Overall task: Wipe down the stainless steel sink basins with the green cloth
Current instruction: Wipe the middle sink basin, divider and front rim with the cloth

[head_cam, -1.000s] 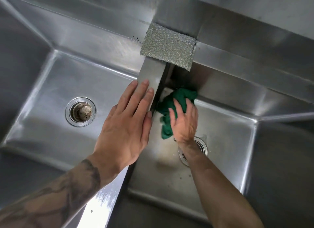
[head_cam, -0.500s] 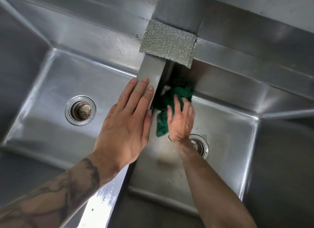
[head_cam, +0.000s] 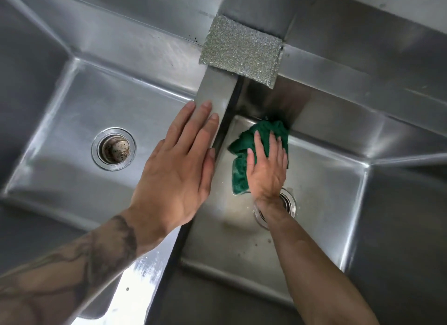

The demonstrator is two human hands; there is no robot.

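Note:
The crumpled green cloth (head_cam: 262,140) lies on the floor of the right sink basin (head_cam: 326,186), near its far left corner. My right hand (head_cam: 267,167) presses flat on the cloth with straight fingers. My wrist covers part of the right drain (head_cam: 289,201). My left hand (head_cam: 179,169) rests flat on the steel divider (head_cam: 215,92) between the basins, fingers straight. The left sink basin (head_cam: 60,140) holds nothing but its drain (head_cam: 113,149).
A silver mesh scouring pad (head_cam: 240,52) lies on the back rim where the divider meets it, overhanging the right basin's corner. The steel backsplash (head_cam: 362,14) rises behind. Basin walls slope steeply on all sides.
My right hand has slid the green cloth from the far left corner by the divider to the right along the back edge of the basin floor. My left hand has stayed on the divider.

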